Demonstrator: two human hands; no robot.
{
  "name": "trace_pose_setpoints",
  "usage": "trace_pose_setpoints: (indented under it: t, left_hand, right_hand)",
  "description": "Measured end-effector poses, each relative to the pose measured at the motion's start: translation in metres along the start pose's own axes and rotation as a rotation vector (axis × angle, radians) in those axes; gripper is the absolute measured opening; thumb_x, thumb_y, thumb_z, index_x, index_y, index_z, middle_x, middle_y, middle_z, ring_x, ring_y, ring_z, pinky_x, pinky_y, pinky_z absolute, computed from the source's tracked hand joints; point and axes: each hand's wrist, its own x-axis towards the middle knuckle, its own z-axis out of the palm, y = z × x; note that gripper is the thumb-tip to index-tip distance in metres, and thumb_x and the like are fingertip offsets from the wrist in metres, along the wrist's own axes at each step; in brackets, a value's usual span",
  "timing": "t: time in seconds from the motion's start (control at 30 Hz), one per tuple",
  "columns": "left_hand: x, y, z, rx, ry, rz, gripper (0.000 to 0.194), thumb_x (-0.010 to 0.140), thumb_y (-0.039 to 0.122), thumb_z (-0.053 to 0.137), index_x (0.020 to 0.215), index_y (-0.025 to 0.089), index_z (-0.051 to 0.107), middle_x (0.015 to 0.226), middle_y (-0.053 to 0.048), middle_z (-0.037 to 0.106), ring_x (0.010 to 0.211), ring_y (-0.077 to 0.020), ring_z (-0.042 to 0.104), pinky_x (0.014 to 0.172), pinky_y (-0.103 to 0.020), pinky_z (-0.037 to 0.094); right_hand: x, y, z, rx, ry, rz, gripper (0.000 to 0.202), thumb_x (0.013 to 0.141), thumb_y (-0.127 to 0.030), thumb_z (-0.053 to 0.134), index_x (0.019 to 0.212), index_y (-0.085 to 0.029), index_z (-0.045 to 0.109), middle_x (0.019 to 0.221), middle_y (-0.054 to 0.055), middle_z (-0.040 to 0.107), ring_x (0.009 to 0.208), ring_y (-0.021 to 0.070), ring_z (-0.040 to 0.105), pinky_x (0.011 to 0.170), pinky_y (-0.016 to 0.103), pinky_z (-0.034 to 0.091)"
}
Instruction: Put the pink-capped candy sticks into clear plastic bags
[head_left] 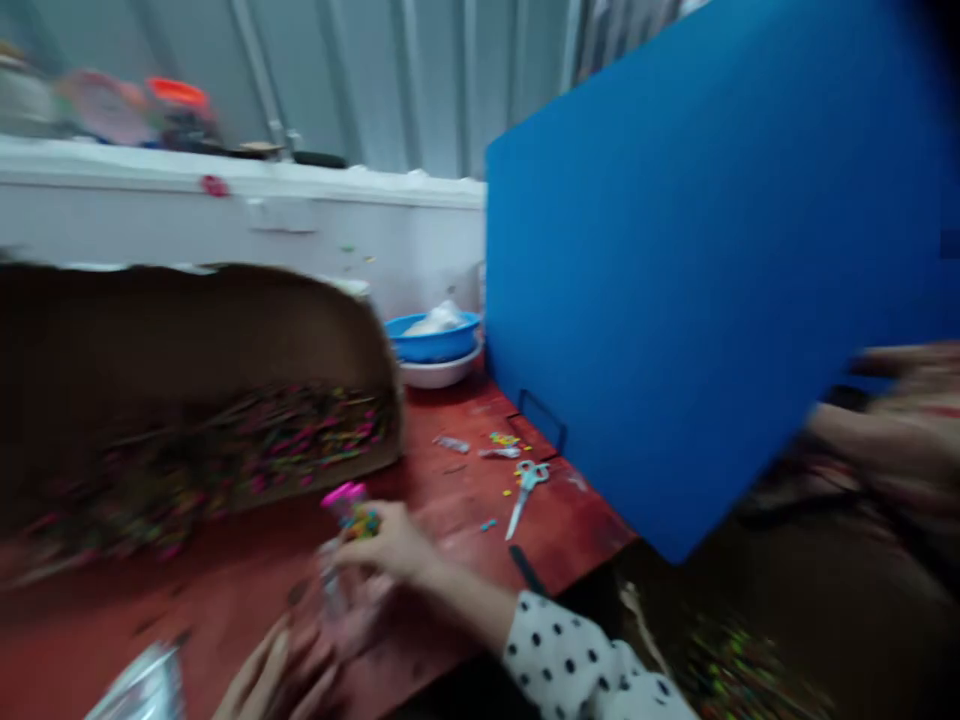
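Note:
My right hand (390,545), its sleeve white with black dots, is closed around a small bundle of colour-tipped sticks (346,497) with bright pink ends. Clear plastic (334,590) hangs below the fingers, just above the red table (450,520). At the bottom edge, my left hand (277,675) has its fingers stretched out and apart, close to that plastic; part of the hand is cut off by the frame. Motion blur hides the finer details of the bundle.
A cardboard box (187,330) of loose colour-tipped sticks stands left. Scissors (529,485) lie near scattered bits. A large blue board (660,260) rises at right, with another person's arms (892,440) behind it. Basins (435,345) sit at the back; a silvery packet (146,685) lies front left.

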Motion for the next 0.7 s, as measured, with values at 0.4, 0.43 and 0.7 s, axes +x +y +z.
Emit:
trace_pose_setpoints:
  t: [0.4,0.43,0.7]
  left_hand:
    - [-0.02,-0.011,-0.039,-0.269,-0.222,-0.056,0.037,0.063,0.045,0.07,0.073,0.01,0.07,0.069,-0.006,0.066,0.065,-0.0153,0.061,0.067,-0.028,0.051]
    - [-0.02,-0.013,-0.042,-0.275,-0.207,-0.074,0.036,0.062,0.044,0.071,0.072,0.009,0.07,0.069,-0.006,0.066,0.064,-0.0144,0.061,0.066,-0.027,0.051]
    - [-0.008,-0.015,-0.071,-0.49,0.039,-0.225,0.023,0.063,0.029,0.074,0.072,0.009,0.067,0.068,-0.008,0.067,0.059,-0.014,0.063,0.054,-0.022,0.052]
  right_hand:
    - [0.007,0.015,0.04,-0.138,-0.169,0.08,0.02,0.056,-0.025,0.069,0.068,-0.016,0.055,0.042,-0.008,0.046,0.035,0.0068,0.037,0.034,0.019,0.027]
    - [0.008,0.017,0.044,-0.144,-0.177,0.082,0.02,0.056,-0.025,0.069,0.068,-0.016,0.055,0.042,-0.008,0.046,0.035,0.007,0.037,0.034,0.019,0.027]
    - [0.015,0.037,0.068,-0.131,-0.229,0.118,0.036,0.063,-0.039,0.07,0.086,-0.018,0.052,0.056,-0.006,0.053,0.043,0.0085,0.045,0.041,0.021,0.034]
